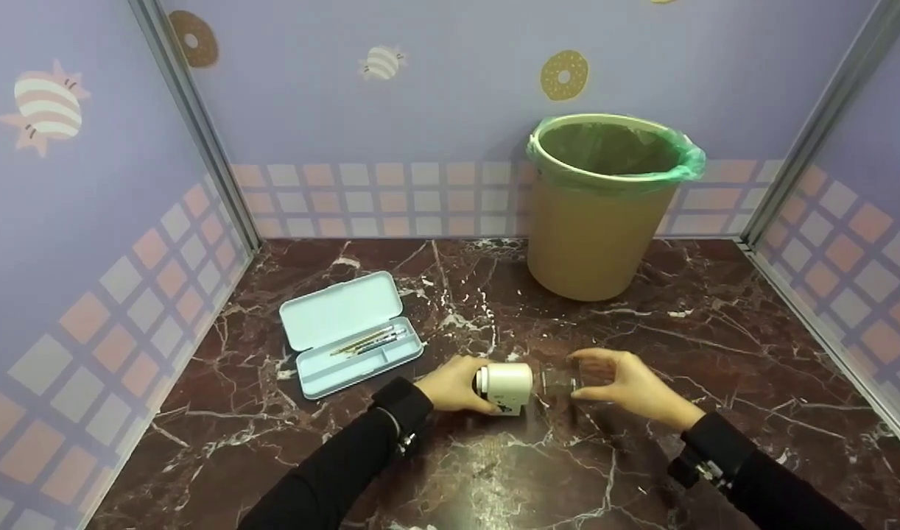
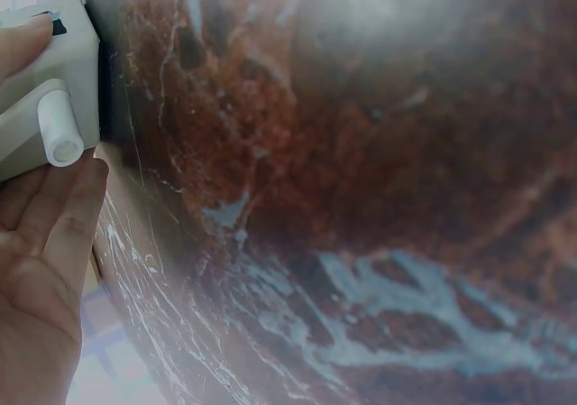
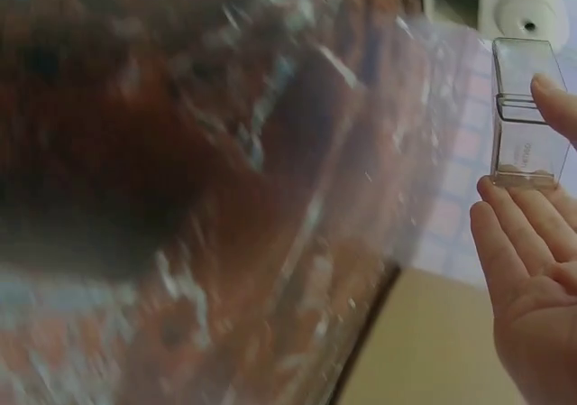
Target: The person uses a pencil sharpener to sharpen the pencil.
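Observation:
My left hand (image 1: 456, 386) grips a cream crank pencil sharpener (image 1: 510, 383) from its left side, low over the dark marbled tabletop (image 1: 494, 478). The sharpener's crank handle (image 2: 61, 133) points toward the camera in the left wrist view, with the thumb on one face of the body and fingers underneath. Just to the right, my right hand (image 1: 630, 386) holds a clear plastic shavings drawer (image 3: 525, 139) between thumb and fingertips. In the head view this drawer is faint against the stone, and a short gap separates it from the sharpener.
To the left lies an open light-blue pencil case (image 1: 339, 313) with several pencils (image 1: 369, 341) inside. A tan waste bin (image 1: 597, 235) lined with a green bag (image 1: 689, 162) stands at the back right. Patterned walls (image 1: 450, 96) enclose the table's back and sides.

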The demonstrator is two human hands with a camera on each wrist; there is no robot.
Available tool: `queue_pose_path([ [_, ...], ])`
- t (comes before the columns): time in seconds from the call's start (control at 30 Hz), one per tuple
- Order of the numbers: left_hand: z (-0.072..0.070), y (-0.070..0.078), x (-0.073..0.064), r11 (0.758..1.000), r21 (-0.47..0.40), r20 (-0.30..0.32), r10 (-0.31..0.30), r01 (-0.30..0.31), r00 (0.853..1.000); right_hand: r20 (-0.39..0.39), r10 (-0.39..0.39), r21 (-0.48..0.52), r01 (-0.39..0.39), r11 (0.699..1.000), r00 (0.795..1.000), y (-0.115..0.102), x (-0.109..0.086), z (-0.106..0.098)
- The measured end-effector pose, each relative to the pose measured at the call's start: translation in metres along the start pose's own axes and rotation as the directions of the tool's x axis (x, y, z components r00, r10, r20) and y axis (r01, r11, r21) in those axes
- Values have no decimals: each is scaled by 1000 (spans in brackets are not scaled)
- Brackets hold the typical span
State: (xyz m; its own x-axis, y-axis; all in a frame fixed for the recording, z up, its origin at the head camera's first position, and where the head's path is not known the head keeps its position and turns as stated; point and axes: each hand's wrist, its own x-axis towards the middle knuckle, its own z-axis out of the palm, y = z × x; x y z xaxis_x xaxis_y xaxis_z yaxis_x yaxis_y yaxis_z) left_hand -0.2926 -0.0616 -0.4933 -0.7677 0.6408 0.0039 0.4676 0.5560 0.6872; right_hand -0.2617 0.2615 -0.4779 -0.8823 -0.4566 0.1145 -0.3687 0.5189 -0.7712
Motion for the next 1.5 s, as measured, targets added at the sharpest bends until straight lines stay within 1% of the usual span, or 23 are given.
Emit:
queue_pose_path([
  [0.17,0,1,0,1000,-4,2,-8,8,1000,41,19,-16,-18,1000,999,6,0,13],
  [0.33,-1,2,-2,1000,-15,4,-14,14,1000,87,33,85,-40,996,996,11,2,25],
  [0.43,-1,2,-2,1000,-22,6,-16,16,1000,91,35,116,-45,992,995,13,4,31],
  [0.67,0,1,-1,1000,-11,3,-18,18,1000,95,30,94,-39,995,995,12,7,37],
  [0.83,-1,2,-1,1000,-7,4,-15,15,1000,98,23,127,-35,991,995,12,10,40],
  [0.97,-1,2,-2,1000,-7,3,-19,19,1000,103,2,152,-18,988,995,12,14,43],
  [1.1,-1,1,-3,1000,-17,6,-25,25,1000,94,-2,147,-12,989,996,11,18,47],
  [1.33,-1,1,-4,1000,-15,8,-15,15,1000,99,1,77,-9,997,995,2,24,54],
  [1.5,-1,2,-3,1000,-12,7,-10,10,1000,118,-1,101,-11,995,993,-4,29,57],
])
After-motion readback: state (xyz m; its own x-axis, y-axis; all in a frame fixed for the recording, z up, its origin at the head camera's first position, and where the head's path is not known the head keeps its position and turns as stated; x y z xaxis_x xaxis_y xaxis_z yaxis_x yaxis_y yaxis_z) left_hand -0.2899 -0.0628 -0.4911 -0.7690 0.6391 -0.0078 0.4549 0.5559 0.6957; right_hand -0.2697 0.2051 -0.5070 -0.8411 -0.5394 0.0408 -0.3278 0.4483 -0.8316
